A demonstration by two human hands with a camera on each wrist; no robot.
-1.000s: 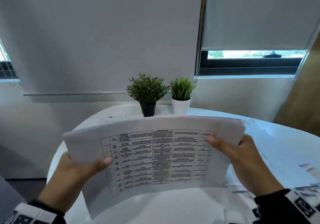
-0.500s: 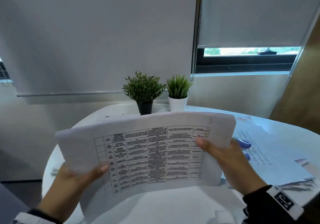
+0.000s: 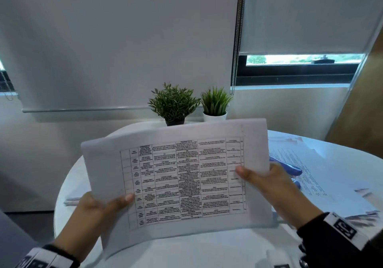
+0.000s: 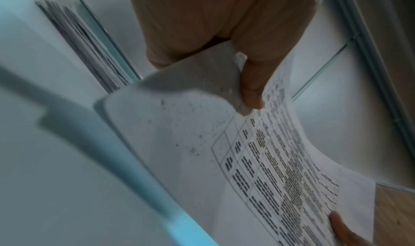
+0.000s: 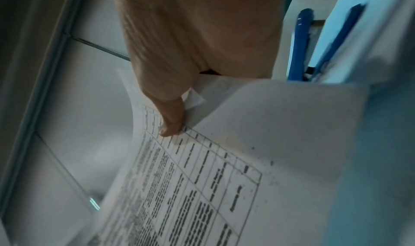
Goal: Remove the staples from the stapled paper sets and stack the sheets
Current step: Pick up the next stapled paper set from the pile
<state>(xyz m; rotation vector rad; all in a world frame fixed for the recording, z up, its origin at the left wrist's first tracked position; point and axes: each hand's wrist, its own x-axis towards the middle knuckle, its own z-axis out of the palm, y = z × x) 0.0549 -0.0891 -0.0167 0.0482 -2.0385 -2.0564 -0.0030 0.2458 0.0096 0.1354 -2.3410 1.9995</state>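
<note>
A white paper set printed with a black table is held up over the round white table, its upper part curling away from me. My left hand pinches its lower left edge, thumb on the printed face. My right hand pinches its right edge, thumb on the table's border. The paper set bows between the two hands. No staple shows in any view.
A blue-handled tool lies on loose printed sheets at the right of the table, also the blue tool. A sheet pile lies at the left edge. Two potted plants stand at the back.
Both hands have turned the paper set a little counter-clockwise and drawn it nearer, with the right side lifted. The grips are the same. The view shifted slightly.
</note>
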